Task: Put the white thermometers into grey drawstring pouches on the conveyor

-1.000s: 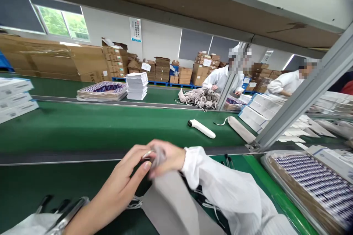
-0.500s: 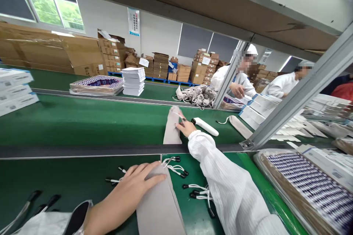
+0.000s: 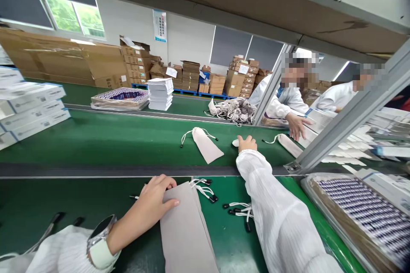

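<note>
My left hand (image 3: 155, 204) is at the top left corner of a stack of grey drawstring pouches (image 3: 188, 230), thumb on the upper cloth and fingers curled at the edge. White cords with black toggles (image 3: 205, 190) stick out from the stack. My right hand (image 3: 247, 143) reaches onto the green belt, fingers closed around a white handheld device (image 3: 235, 142); only its rounded end shows. To its left a single drawstring pouch (image 3: 206, 145) lies flat, cords spread. Another pouch (image 3: 288, 145), filled out, lies to the right.
A metal post (image 3: 349, 115) rises at right, beside a tray of striped small items (image 3: 361, 209). White boxes (image 3: 35, 111) are stacked at left. Across the belt, a co-worker's hand (image 3: 297, 126) is near more white boxes. A dark rail (image 3: 96, 170) separates belt and bench.
My right hand has let go of the pouch on the belt and moved right onto the white device. My left hand's fingers have curled in. The co-worker's hand has come lower.
</note>
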{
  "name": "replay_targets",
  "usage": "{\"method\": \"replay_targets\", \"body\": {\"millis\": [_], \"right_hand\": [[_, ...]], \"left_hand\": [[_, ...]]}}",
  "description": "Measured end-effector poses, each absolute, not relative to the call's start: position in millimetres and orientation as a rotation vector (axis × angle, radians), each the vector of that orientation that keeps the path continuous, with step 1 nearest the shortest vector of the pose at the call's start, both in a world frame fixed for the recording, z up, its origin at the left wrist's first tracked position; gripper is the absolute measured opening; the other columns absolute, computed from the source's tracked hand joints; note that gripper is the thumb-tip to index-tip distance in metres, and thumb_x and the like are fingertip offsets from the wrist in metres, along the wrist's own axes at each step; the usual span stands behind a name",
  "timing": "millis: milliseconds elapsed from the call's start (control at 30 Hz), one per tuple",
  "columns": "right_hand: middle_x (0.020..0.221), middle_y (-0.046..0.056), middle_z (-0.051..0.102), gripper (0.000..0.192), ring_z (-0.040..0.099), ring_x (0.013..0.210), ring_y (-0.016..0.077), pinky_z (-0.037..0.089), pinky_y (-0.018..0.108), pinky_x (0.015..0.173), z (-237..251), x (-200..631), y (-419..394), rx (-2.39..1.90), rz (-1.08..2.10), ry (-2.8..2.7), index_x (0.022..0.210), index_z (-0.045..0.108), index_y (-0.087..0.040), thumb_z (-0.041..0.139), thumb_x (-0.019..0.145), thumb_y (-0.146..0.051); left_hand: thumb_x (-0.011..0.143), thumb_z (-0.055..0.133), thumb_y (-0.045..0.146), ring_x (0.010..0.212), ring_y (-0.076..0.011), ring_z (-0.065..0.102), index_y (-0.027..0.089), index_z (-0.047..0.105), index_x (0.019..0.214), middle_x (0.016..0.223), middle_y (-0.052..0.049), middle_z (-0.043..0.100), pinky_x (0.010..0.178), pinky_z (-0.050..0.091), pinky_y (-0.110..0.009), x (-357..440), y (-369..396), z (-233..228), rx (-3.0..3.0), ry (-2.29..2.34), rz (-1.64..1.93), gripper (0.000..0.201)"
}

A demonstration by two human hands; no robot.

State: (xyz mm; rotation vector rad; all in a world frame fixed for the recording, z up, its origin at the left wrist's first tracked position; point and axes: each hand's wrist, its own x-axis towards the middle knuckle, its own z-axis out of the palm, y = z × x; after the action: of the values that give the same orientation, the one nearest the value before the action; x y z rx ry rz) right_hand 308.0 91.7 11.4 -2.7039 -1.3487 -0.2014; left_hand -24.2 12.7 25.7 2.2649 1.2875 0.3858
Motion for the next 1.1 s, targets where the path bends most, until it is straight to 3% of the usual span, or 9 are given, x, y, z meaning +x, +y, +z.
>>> {"method": "replay_targets", "body": {"millis": [133,233,400,500,667,867,1000,1100], "right_hand": [[0.105,0.018,0.048,0.037,0.044,0.097,0.0283,0.031,0.041,0.072,6.3,310.8,90.8,-2.747,-0.214,-1.260,0.112,0.050,-0.025,0.028,0.083,-0.012],[0.102,0.019,0.052,0.036,0.046,0.095,0.0290,0.030,0.044,0.072,8.0,315.6,86.0,-2.752,-0.191,-1.218,0.112,0.048,-0.024,0.034,0.081,-0.013],[0.105,0.019,0.051,0.049,0.048,0.095,0.0298,0.031,0.044,0.078,48.9,299.7,81.1,-2.457,-0.198,-1.278,0.129,0.027,-0.021,0.039,0.082,-0.025],[0.103,0.011,0.054,0.054,0.055,0.085,0.0215,0.040,0.037,0.073,81.4,263.1,74.9,-1.765,0.097,-1.339,0.128,0.018,-0.022,0.040,0.079,-0.021],[0.085,-0.001,0.057,0.042,0.058,0.067,0.0129,0.049,0.033,0.063,97.5,193.9,53.3,-0.876,0.791,-1.231,0.108,0.027,-0.026,0.046,0.072,-0.017],[0.079,-0.004,0.057,0.032,0.057,0.063,0.0106,0.050,0.033,0.062,83.1,158.8,38.4,-0.686,1.091,-1.051,0.094,0.034,-0.026,0.052,0.070,-0.017],[0.072,-0.005,0.053,0.023,0.053,0.056,0.0076,0.048,0.026,0.055,78.6,146.5,35.5,-0.663,1.133,-0.960,0.086,0.034,-0.024,0.053,0.075,-0.031],[0.071,-0.005,0.052,0.024,0.052,0.055,0.0073,0.048,0.025,0.054,77.5,141.1,33.0,-0.634,1.156,-0.974,0.086,0.033,-0.025,0.051,0.076,-0.037]], "left_hand": [[0.072,0.048,0.025,0.090,-0.0218,0.047,0.021,0.055,0.084,0.089,-0.002,0.055,0.076,0.039,-0.034,-22.1,13.0,24.9,2.309,1.250,0.472,0.013],[0.076,0.047,0.025,0.092,-0.0217,0.047,0.022,0.055,0.089,0.093,-0.003,0.054,0.078,0.039,-0.034,-23.0,12.2,22.8,2.384,1.223,0.538,0.015],[0.080,0.045,0.023,0.088,-0.0201,0.048,0.022,0.055,0.092,0.091,-0.002,0.054,0.078,0.041,-0.033,-27.8,10.4,17.6,2.528,1.176,0.636,0.016],[0.083,0.040,0.023,0.088,-0.0202,0.048,0.022,0.053,0.096,0.092,-0.003,0.054,0.077,0.041,-0.033,-31.1,9.2,14.9,2.630,1.118,0.627,0.019],[0.087,0.032,0.021,0.084,-0.0201,0.046,0.018,0.053,0.093,0.091,-0.005,0.052,0.076,0.039,-0.034,-33.6,6.1,15.5,2.773,1.067,0.564,0.022],[0.086,0.038,0.028,0.077,-0.0190,0.045,0.018,0.056,0.075,0.075,-0.003,0.055,0.069,0.037,-0.032,-28.6,3.6,26.1,2.806,1.051,0.519,0.023],[0.086,0.039,0.031,0.083,-0.0176,0.045,0.021,0.055,0.075,0.077,-0.001,0.057,0.074,0.036,-0.029,-25.4,-4.3,36.7,2.658,0.892,0.597,0.022],[0.085,0.039,0.035,0.073,-0.0146,0.048,0.021,0.053,0.074,0.074,0.001,0.056,0.066,0.037,-0.025,-23.7,-10.3,39.3,2.481,0.989,0.612,0.022]]}}
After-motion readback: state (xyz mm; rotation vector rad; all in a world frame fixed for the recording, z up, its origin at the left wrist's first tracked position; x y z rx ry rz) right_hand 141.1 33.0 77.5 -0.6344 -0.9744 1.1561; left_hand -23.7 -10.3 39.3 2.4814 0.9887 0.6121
